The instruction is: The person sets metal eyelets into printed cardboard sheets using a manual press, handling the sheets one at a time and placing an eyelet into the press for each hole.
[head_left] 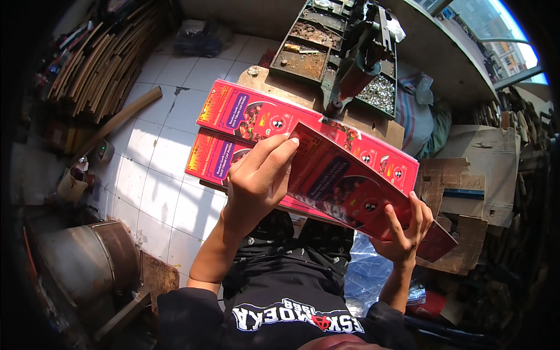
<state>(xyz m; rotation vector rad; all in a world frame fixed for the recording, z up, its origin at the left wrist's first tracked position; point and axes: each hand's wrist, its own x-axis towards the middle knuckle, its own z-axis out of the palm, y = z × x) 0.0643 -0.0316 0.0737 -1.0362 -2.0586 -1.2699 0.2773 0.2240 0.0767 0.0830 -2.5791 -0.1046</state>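
Observation:
A long red printed card (332, 181) with food pictures is tilted up between my two hands, its face in shadow. My left hand (259, 172) pinches its upper left corner between thumb and fingers. Along the lower edge, towards the right end, my right hand (403, 230) grips it, fingers over the face. Under and behind it lie two piles of matching red cards, a far pile (219, 108) and a near pile (201, 154), on a wooden board. The held card hides part of both piles.
Beyond the piles stands a hand press (356, 79), with a compartment tray (300, 52) around it holding small shiny metal pieces (379, 93). Cardboard sheets (475, 169) lean at the right. Stacked brown strips (96, 64) and a metal drum (81, 262) are at the left.

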